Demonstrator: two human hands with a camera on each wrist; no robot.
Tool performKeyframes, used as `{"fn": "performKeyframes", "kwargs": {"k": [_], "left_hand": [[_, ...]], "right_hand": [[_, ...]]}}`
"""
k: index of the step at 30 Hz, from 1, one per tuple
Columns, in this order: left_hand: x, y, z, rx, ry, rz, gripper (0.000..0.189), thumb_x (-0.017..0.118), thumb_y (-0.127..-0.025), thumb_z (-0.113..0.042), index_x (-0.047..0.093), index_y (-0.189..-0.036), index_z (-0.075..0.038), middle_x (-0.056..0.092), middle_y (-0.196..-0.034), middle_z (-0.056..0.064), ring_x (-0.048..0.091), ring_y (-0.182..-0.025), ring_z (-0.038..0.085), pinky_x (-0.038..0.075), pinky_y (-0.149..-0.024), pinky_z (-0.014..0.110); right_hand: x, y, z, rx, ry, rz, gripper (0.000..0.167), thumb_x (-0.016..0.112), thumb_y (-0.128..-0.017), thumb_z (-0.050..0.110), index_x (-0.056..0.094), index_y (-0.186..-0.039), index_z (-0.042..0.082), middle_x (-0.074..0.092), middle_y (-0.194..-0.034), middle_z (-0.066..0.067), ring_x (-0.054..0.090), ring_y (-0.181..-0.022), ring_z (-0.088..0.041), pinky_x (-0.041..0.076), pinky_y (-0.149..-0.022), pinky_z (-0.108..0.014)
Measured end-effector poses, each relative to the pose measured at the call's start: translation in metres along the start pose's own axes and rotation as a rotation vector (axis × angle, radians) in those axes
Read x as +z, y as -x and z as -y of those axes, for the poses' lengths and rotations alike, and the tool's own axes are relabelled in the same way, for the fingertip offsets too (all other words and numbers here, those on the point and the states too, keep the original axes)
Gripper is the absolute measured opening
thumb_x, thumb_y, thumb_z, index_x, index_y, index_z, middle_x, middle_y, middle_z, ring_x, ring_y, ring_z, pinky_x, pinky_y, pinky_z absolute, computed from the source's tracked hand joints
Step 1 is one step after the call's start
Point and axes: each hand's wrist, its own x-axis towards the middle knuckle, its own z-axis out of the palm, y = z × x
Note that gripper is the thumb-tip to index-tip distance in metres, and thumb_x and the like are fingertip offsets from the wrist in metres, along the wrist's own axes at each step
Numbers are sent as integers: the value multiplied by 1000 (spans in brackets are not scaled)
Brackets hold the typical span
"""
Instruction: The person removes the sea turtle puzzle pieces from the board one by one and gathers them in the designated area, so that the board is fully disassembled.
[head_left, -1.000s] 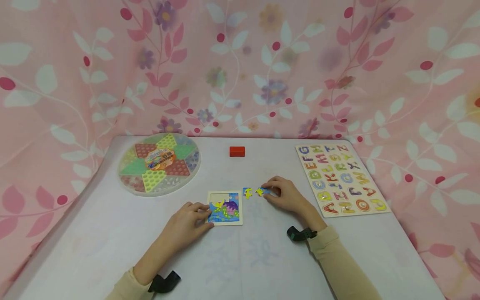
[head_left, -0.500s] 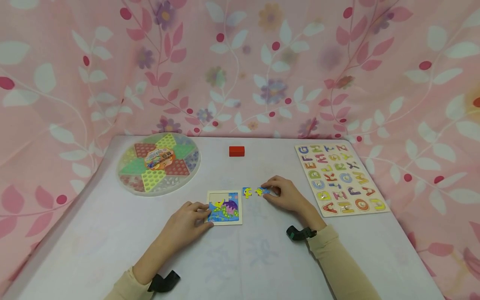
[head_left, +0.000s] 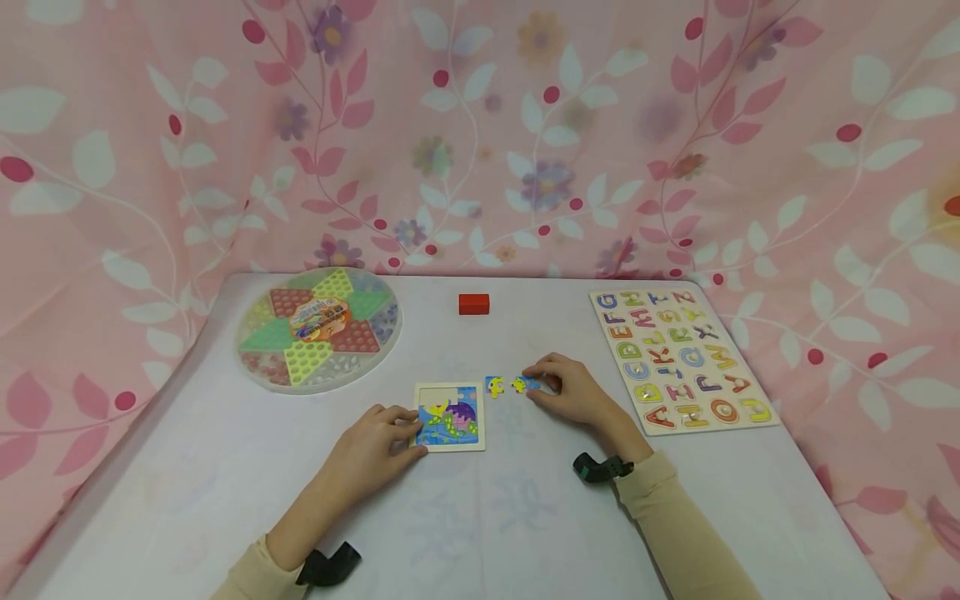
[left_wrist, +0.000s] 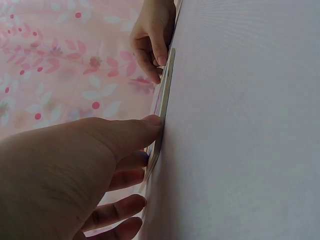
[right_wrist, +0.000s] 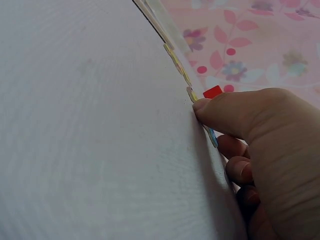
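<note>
A small square jigsaw puzzle [head_left: 448,447] lies on the table, its pale frame around a purple, green and blue picture. Its upper left part shows bare board. My left hand [head_left: 378,442] holds the frame at its left side, thumb at the near corner and fingers along the edge. To the right of the frame, my right hand [head_left: 570,389] pinches a blue and yellow jigsaw piece [head_left: 519,384] between thumb and fingers, low at the tabletop. Another jigsaw piece [head_left: 495,385] lies between it and the frame. In the right wrist view, the thumb partly covers the pinched piece [right_wrist: 212,136].
A round Chinese checkers board [head_left: 322,329] lies at the back left. Behind the puzzle stands a red block [head_left: 474,304]. An alphabet puzzle board [head_left: 682,362] lies on the right. Pink floral curtain [head_left: 480,133] surrounds the table's far and side edges.
</note>
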Motion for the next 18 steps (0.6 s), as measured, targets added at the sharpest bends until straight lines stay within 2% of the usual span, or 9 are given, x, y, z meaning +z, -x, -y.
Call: {"fn": "performKeyframes", "kwargs": {"k": [11,15,18], "left_hand": [[0,0,0,-7,1,10,41,89,-87,-34,83,-119,-9,76,-126,3,65,-105,22,57,-85,42],[0,0,0,-3,-4,7,41,90,-87,-34,83,-119,-10,76,-126,2,65,-104,21,57,-84,41],[0,-1,0,-4,-9,10,41,90,-86,-35,83,-119,-10,76,-126,2,65,-105,21,57,-85,41]], "right_hand": [[-6,-1,7,12,-23,-5,31,84,-92,14,78,-122,8,65,-102,-2,51,-76,-14,41,-69,-26],[-6,-9,26,-14,-56,-29,31,83,-93,11,76,-122,3,68,-104,-9,52,-76,-15,43,-68,-26],[2,-20,46,-37,-92,1,30,82,-94,11,75,-122,1,69,-102,-12,53,-74,-14,44,-67,-26]]}}
